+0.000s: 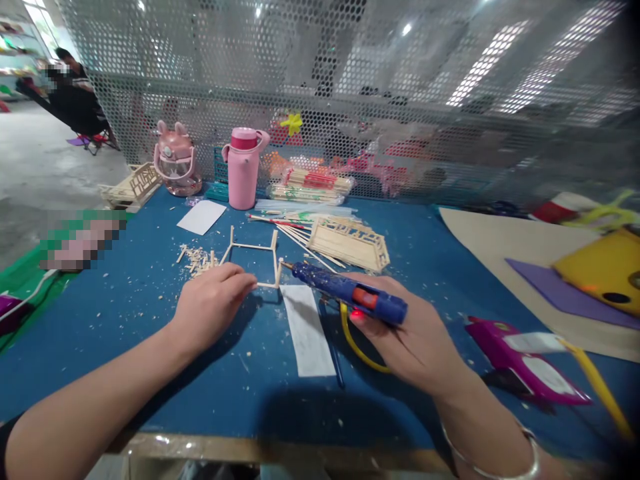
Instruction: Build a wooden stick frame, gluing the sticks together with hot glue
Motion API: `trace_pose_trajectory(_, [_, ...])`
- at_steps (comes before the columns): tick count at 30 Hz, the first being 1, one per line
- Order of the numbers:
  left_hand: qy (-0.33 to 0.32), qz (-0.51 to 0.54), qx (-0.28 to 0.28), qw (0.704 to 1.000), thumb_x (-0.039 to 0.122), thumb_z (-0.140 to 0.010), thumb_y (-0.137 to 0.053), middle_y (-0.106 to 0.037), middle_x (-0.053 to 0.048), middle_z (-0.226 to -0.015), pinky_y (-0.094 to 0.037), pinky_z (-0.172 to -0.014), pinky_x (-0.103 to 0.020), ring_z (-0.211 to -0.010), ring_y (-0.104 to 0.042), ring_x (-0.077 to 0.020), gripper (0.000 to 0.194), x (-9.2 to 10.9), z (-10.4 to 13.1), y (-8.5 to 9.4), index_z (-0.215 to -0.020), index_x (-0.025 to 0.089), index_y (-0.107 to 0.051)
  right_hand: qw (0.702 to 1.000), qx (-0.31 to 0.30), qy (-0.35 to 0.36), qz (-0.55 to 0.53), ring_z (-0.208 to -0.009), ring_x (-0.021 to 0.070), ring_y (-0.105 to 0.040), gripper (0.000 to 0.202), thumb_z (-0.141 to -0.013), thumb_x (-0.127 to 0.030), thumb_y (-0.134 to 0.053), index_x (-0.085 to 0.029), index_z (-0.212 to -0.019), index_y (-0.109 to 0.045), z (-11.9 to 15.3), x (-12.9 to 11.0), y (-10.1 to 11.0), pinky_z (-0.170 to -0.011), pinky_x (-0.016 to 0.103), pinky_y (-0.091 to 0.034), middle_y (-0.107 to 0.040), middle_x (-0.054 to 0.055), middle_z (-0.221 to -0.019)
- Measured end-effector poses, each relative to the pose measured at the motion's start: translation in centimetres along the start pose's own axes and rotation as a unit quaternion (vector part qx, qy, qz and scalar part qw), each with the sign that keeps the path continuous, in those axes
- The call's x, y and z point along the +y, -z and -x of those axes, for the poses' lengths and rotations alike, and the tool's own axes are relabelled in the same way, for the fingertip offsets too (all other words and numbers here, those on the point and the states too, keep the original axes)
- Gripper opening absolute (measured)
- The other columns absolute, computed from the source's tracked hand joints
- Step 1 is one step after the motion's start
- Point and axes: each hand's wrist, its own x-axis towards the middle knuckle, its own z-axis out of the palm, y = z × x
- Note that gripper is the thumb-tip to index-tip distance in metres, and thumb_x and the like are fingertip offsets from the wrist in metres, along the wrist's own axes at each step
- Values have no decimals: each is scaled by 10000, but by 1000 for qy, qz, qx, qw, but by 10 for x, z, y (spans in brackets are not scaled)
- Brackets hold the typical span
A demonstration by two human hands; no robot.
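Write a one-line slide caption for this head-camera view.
Right hand aims a blue hot-glue gun at a thin wooden stick frame pinched by the left hand on a blue table.

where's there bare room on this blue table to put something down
Bare blue table shows left of the left hand, up to the green sheet, and along the near edge below the white paper strip. It is crowded behind the stick frame and right of the right hand, by the purple glue gun.
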Motion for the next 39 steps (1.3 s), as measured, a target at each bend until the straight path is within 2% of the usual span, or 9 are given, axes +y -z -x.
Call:
trace_pose_trajectory(10, [2, -3, -3, 1000, 239, -857, -470, -665, -24, -798, -441, -549, -205, -667, -596, -117, 200, 0, 0, 0, -817, 180, -657, 1000, -23, -6, -8, -686, 168, -572, 302, -867, -358, -424, -185, -1084, -543, 1, 1, 0, -626, 283, -438, -638, 60, -867])
trace_pose_trajectory(20, [7, 3, -5, 1000, 247, -861, -467, -668, -22, -808, -447, -552, -212, -681, -602, -122, 208, -1, 0, -1, -828, 185, -662, 998, -59, 10, 12, -757, 184, -589, 263, -847, -310, -447, -211, -1071, -542, 3, 2, 1, -633, 282, -444, -649, 50, -942])
trace_pose_trajectory(33, [24, 8, -25, 999, 261, -868, -448, -674, -27, -824, -444, -561, -202, -688, -605, -117, 238, -3, 1, -2, -834, 192, -674, 995, -93, 28, 19, -744, 179, -585, 274, -857, -297, -421, -204, -1090, -529, 0, 1, -1, -643, 302, -440, -654, 50, -983])
trace_pose_trajectory(39, [27, 16, -33, 999, 268, -864, -452, -677, -29, -820, -449, -567, -208, -694, -606, -125, 241, -2, 1, -1, -820, 194, -677, 994, -108, 19, 23, -700, 182, -588, 277, -853, -315, -403, -204, -1051, -562, -2, -2, 2, -617, 304, -444, -667, 55, -902])
